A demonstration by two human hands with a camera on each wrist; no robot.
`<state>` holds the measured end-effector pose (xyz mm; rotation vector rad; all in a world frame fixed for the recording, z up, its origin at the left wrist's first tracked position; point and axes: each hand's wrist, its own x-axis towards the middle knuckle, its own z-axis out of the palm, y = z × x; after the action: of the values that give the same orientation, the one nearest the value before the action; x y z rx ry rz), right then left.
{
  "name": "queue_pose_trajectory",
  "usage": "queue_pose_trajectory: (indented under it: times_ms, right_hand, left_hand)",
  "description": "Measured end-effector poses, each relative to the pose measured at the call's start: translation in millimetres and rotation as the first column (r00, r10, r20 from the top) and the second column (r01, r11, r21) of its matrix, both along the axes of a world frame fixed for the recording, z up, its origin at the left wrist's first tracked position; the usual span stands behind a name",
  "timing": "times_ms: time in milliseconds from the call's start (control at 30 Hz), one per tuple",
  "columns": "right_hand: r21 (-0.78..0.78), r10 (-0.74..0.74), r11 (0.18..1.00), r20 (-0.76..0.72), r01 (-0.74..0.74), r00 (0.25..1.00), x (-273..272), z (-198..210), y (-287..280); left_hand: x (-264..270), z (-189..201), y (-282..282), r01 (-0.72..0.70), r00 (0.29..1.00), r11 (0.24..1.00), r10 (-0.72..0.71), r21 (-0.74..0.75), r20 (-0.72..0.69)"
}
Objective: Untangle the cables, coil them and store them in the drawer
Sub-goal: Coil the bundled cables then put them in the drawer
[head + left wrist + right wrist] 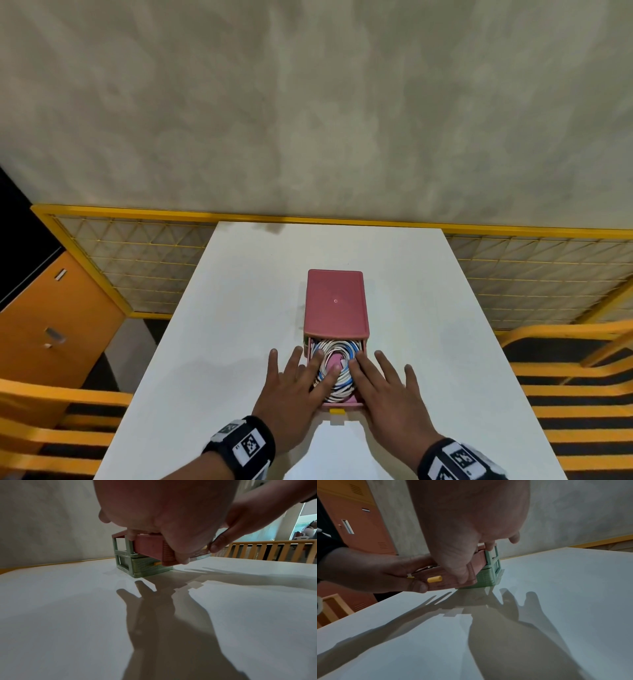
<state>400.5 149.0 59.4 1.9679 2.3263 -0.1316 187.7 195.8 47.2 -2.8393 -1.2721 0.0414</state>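
Observation:
A small pink drawer unit (pixel 335 301) stands mid-table, its top drawer (pixel 342 405) pulled out toward me. Coiled white, blue and black cables (pixel 339 345) fill the drawer. My left hand (pixel 301 380) lies flat with spread fingers pressing on the coil. My right hand (pixel 380 383) lies flat along the drawer's right edge, fingers straight. In the right wrist view the drawer front (pixel 447 580) carries a yellow knob (pixel 434 579), with the left hand (pixel 368 572) over it. The left wrist view shows the pink drawer (pixel 150 545) above a green lower tier (pixel 147 566).
The white table (pixel 239 308) runs back to a grey wall. A yellow mesh fence (pixel 137 260) stands behind it. An orange cabinet (pixel 51 325) is at the left. Yellow slatted seats flank the table on the right (pixel 565 394) and the left (pixel 51 411).

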Motion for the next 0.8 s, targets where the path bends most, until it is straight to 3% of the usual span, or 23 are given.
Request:
queue_pose_trajectory:
  times_ms: [200,267,367,400,467,533,600,800]
  right_hand:
    - [0.005,-0.042,0.999,0.001,0.042,0.999,-1,6,20]
    - [0.013,-0.073,0.997,-0.07,0.075,0.995,-2,8,27]
    - [0.044,-0.165,0.982,-0.273,0.184,0.948,3,-2,36]
    - [0.051,-0.203,0.969,-0.383,0.24,0.901,5,-7,38]
    - [-0.107,-0.306,0.946,-0.611,0.306,0.73,11,-7,41]
    - [-0.25,-0.338,0.941,-0.701,0.228,0.628,16,-2,42]
    - [-0.256,-0.305,0.952,-0.728,0.17,0.614,20,-2,46]
    - [-0.251,-0.354,0.934,-0.751,0.256,0.557,26,-9,56]
  left_hand:
    - [10,10,19,-0.017,1.0,0.999,0.016,0.048,0.014]
    - [13,14,27,-0.038,0.999,0.999,0.037,0.028,0.026]
    - [13,13,37,-0.162,0.983,0.98,0.171,-0.118,0.069]
    - [11,10,41,-0.225,0.96,0.959,0.248,-0.171,0.131]
    - [7,8,47,-0.278,0.841,0.863,0.431,-0.422,0.327]
    - [5,15,52,-0.122,0.694,0.731,0.546,-0.671,0.468]
    - [8,22,51,-0.029,0.637,0.701,0.563,-0.713,0.527]
    - [16,13,51,-0.137,0.515,0.688,0.664,-0.713,0.542]
